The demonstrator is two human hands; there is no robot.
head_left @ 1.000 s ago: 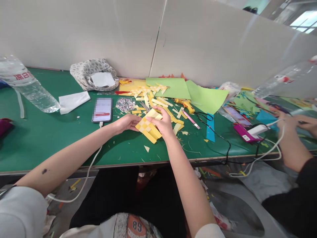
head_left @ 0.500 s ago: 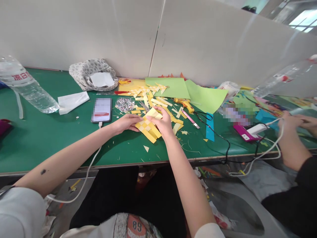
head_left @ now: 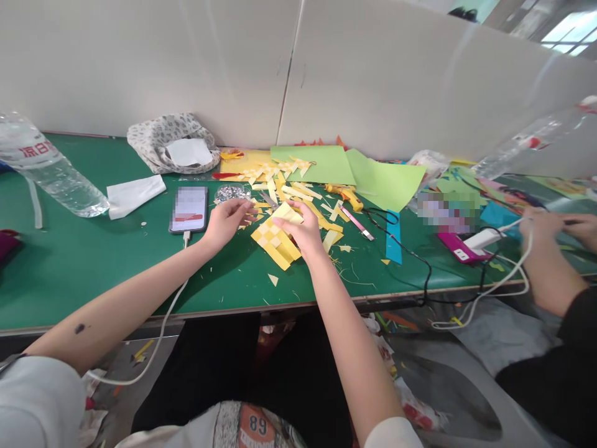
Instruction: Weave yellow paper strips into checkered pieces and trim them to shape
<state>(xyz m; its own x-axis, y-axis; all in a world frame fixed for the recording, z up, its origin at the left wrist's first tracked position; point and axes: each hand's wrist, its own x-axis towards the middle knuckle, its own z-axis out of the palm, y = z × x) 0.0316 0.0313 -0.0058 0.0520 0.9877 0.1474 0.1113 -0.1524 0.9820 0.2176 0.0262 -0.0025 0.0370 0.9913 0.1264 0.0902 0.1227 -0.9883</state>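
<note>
My right hand point(head_left: 305, 229) grips a woven piece of yellow and pale paper strips point(head_left: 275, 242) at its upper right edge, thumb on top. The piece has a checkered pattern and is held tilted over the table. My left hand point(head_left: 231, 223) is off the weave, to its left, with loosely bent fingers apart and nothing clearly seen in them. Beyond its fingertips sits a clear dish of small shiny bits point(head_left: 232, 191). Scissors point(head_left: 268, 199) lie behind the weave, partly covered by cut yellow paper strips point(head_left: 303, 190).
A phone point(head_left: 189, 208) on a white cable lies left. To the right are a yellow glue gun point(head_left: 345, 196), a pink cutter point(head_left: 357, 223), a blue strip point(head_left: 394, 236) and a magenta power strip point(head_left: 459, 247). A water bottle point(head_left: 58, 168) leans at left. Another person's hands point(head_left: 545, 224) work at right.
My left hand has let go of the woven paper and moved up and left, towards the dish. My right hand still holds the weave in nearly the same place.
</note>
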